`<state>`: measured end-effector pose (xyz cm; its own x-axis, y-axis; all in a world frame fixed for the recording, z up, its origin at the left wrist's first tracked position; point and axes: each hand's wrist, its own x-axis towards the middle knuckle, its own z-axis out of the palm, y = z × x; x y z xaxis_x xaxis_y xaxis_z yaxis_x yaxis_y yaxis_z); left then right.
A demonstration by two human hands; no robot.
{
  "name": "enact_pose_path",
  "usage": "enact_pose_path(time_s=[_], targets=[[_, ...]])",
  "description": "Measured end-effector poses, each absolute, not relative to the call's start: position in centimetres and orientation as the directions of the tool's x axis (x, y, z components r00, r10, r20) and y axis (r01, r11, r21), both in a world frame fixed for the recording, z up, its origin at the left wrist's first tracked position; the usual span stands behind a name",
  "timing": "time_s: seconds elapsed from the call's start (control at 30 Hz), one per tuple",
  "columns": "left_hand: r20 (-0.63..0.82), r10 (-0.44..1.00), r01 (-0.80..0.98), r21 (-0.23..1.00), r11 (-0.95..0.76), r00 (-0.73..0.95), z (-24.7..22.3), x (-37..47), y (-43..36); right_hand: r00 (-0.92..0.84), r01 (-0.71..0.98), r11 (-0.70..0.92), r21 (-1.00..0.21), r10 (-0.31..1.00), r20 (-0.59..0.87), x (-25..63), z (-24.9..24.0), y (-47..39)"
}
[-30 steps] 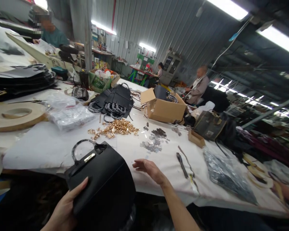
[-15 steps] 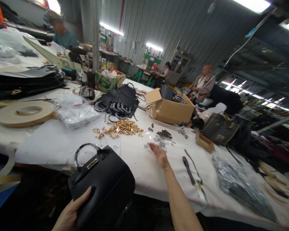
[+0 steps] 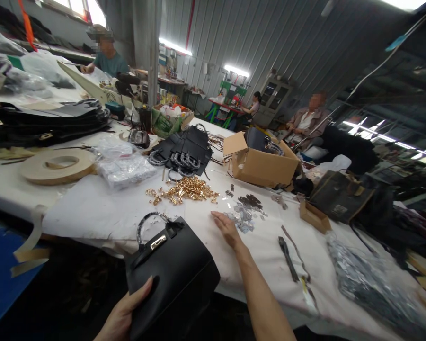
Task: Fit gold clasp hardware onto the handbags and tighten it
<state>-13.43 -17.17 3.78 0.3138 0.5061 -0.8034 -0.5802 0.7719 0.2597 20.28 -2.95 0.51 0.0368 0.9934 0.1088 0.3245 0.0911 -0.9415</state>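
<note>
Black leather-like handbag [image 3: 177, 279]: it is before you at the near edge of the table [image 3: 270, 255], tilted, with its handle [image 3: 139, 229] toward the tabletop; whether the edge or your lap bears it, you cannot tell from this view.

Left hand [image 3: 126, 303]: it grasps the bag by the lower side, your thumb pressed on the front panel; the other fingers are hidden behind.

Right hand [image 3: 229, 232]: its fingers reach out, slightly bent, just beside the grey flat pieces [image 3: 246, 218]; the palm side is hidden, so you cannot tell if something small is in it, or if it touches the cloth.

Weight and stiffness: the bag looks rather light for its size, and the panels seem to keep their shape, though a hard thumb could probably dent them.

Surface: smooth and a little glossy, so it may slip and can mark easily; keep nails away from the gold clasp [image 3: 158, 243].

Where to hold: the firm lower side, as your left hand does, seems safer than the thin handle.

Gold fittings [image 3: 190, 189]: heaped beyond the bag, well apart from your left hand.
</note>
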Motion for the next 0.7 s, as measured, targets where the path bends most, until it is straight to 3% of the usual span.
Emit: enact_pose_path(time_s=[0.13,0.23,0.37,0.5,0.7], targets=[[-0.768,0.544,-0.604,0.266,0.751,0.337,4.5,-13.2,-16.7,0.072,0.050,0.023,-0.998,0.997,0.027,20.1,1.4,-4.4],[-0.739,0.558,-0.640,0.228,0.734,0.377,5.0,-12.8,-16.0,-0.221,-0.106,-0.143,-0.984,0.968,-0.117,18.7,2.5,-8.2],[-0.698,0.619,-0.697,0.239,0.676,0.361,4.3,-12.0,-15.2,-0.405,0.121,-0.282,-0.952,0.861,-0.307,17.9,4.6,-13.5],[-0.693,0.646,-0.695,0.290,0.657,0.321,2.9,-11.1,-15.7,-0.322,0.285,-0.333,-0.899,0.850,-0.417,19.1,6.5,-15.7],[-0.617,0.704,-0.735,0.285,0.615,0.350,1.6,-9.4,-16.1,-0.200,0.488,-0.297,-0.821,0.877,-0.436,22.5,9.4,-13.7]])
